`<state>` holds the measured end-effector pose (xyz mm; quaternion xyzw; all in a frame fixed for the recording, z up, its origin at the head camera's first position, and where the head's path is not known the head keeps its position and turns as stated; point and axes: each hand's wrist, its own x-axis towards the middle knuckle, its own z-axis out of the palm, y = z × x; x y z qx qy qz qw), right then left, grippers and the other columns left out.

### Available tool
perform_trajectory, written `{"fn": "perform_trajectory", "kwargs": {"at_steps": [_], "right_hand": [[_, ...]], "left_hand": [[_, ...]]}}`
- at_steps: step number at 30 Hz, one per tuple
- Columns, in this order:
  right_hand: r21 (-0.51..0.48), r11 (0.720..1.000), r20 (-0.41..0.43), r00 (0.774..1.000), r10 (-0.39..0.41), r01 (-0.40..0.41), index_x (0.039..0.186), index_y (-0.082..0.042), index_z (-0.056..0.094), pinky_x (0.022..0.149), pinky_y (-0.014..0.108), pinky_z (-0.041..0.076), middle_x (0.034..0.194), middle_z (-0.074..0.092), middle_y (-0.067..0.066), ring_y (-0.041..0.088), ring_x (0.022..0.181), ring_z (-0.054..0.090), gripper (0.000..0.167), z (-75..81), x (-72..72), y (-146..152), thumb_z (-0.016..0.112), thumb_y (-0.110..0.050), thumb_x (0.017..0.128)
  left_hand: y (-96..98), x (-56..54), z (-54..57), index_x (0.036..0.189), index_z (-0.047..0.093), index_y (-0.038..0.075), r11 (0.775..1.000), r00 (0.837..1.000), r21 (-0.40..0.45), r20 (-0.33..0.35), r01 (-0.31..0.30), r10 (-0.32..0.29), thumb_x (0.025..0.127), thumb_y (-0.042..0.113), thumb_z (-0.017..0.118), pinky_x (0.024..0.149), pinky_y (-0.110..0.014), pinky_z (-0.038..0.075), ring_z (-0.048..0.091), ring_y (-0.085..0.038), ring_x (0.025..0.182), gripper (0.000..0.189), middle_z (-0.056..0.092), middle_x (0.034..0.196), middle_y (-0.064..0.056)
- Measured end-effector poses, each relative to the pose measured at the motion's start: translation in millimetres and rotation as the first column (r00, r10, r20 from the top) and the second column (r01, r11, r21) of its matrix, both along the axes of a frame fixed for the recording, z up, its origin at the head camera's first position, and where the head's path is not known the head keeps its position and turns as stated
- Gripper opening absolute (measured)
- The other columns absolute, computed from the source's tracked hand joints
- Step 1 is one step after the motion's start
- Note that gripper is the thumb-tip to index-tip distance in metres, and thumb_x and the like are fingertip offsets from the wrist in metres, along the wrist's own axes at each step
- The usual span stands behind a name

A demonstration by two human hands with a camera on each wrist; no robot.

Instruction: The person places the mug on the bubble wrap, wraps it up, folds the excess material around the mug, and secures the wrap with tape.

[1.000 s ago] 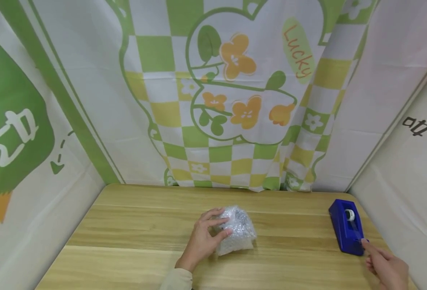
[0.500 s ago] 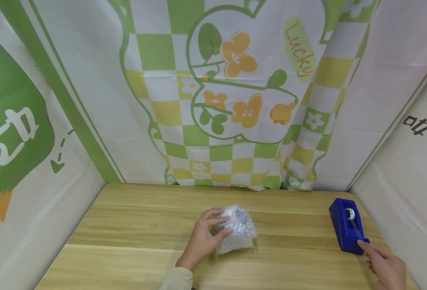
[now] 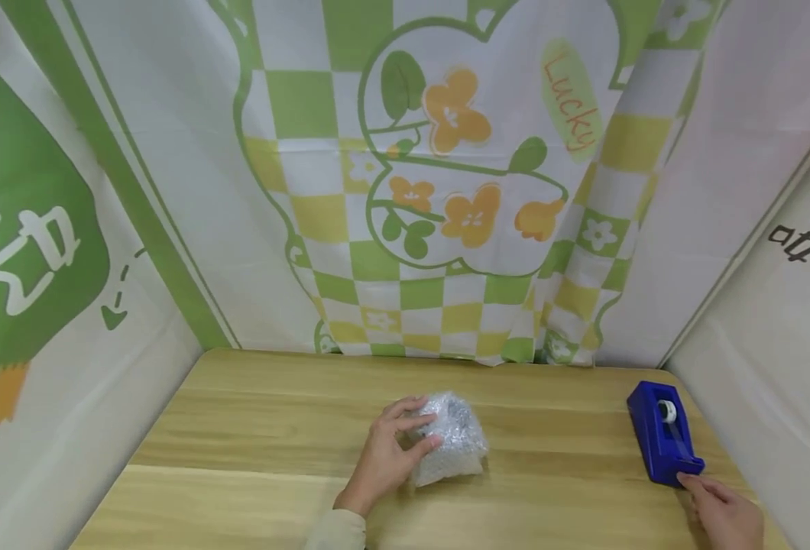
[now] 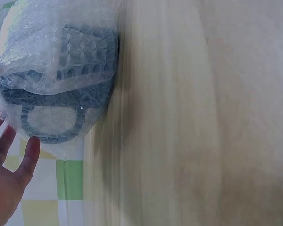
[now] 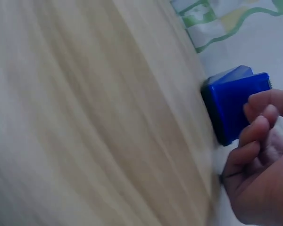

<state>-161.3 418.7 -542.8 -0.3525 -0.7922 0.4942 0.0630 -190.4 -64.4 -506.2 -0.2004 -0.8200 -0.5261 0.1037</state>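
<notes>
A mug (image 4: 87,47) with a dark, dimpled side and a looped handle lies inside bubble wrap (image 3: 455,454) at the middle of the table. My left hand (image 3: 383,462) holds this bundle from its left side, thumb at the front and fingers over the top. To the right stands a blue tape dispenser (image 3: 646,435) with a small roll (image 3: 667,411) in it; clear tape (image 3: 680,439) runs from the roll to the cutter. At the dispenser's front, my right hand (image 3: 727,518) has its thumb and index finger pinched together, seemingly on the tape's end, which is hard to make out.
The wooden table (image 3: 274,443) ends at a patterned curtain (image 3: 439,313) behind. White printed cloth walls stand close on the left and right; the dispenser is near the right edge.
My right hand has moved from the dispenser's cutter slightly down its front and a little left. The left hand and the wrapped mug stay where they were.
</notes>
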Motion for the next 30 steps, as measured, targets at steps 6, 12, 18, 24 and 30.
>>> {"fn": "perform_trajectory", "kwargs": {"at_steps": [6,12,18,24,30], "right_hand": [[-0.026,0.992,0.021,0.992,0.127,-0.126,0.097,-0.006,0.079,0.053,0.029,0.05,0.067,0.064,-0.004,0.014,0.058,0.058,0.032,6.7,3.3,-4.0,0.07,-0.036,0.093],[-0.081,0.938,-0.019,0.941,0.337,-0.337,0.12,-0.004,0.071,0.058,0.028,0.051,0.075,0.068,-0.002,0.014,0.064,0.06,0.031,33.8,2.8,-15.4,0.065,-0.027,0.101],[-0.077,0.851,-0.122,0.852,0.509,-0.519,0.131,-0.011,0.065,0.068,0.03,0.056,0.086,0.072,0.006,0.018,0.076,0.065,0.032,50.1,6.1,-41.2,0.063,-0.026,0.103],[-0.104,0.751,-0.333,0.734,0.592,-0.652,0.129,-0.013,0.065,0.063,0.029,0.054,0.086,0.071,0.005,0.017,0.074,0.063,0.028,66.0,7.6,-94.0,0.063,-0.013,0.102],[-0.152,0.605,-0.454,0.599,0.659,-0.781,0.13,-0.011,0.065,0.055,0.024,0.048,0.078,0.066,0.003,0.01,0.063,0.053,0.03,84.0,4.4,-160.0,0.064,-0.008,0.1]], "left_hand": [[1.6,1.6,1.1,0.117,0.075,0.008,1.0,1.0,0.005,0.018,0.006,-0.006,0.087,0.033,0.079,0.114,-0.061,0.034,0.041,-0.037,0.14,0.039,0.057,0.143,-0.006],[2.8,-0.5,3.4,0.117,0.075,0.009,1.0,1.0,-0.01,0.014,0.007,-0.007,0.088,0.034,0.079,0.114,-0.059,0.035,0.041,-0.034,0.14,0.038,0.057,0.144,-0.005],[2.1,1.8,7.3,0.12,0.074,0.011,0.995,1.0,-0.104,-0.013,-0.002,0.0,0.09,0.037,0.075,0.111,-0.056,0.04,0.044,-0.03,0.137,0.039,0.055,0.146,-0.003],[-2.9,2.0,11.0,0.129,0.07,0.015,0.966,0.998,-0.257,-0.047,0.021,-0.034,0.097,0.034,0.068,0.112,-0.056,0.039,0.041,-0.029,0.14,0.038,0.05,0.151,-0.004],[-2.1,2.2,11.1,0.127,0.071,0.013,0.963,0.995,-0.269,-0.102,-0.003,-0.025,0.097,0.029,0.069,0.111,-0.059,0.038,0.043,-0.032,0.139,0.034,0.053,0.148,-0.007]]}}
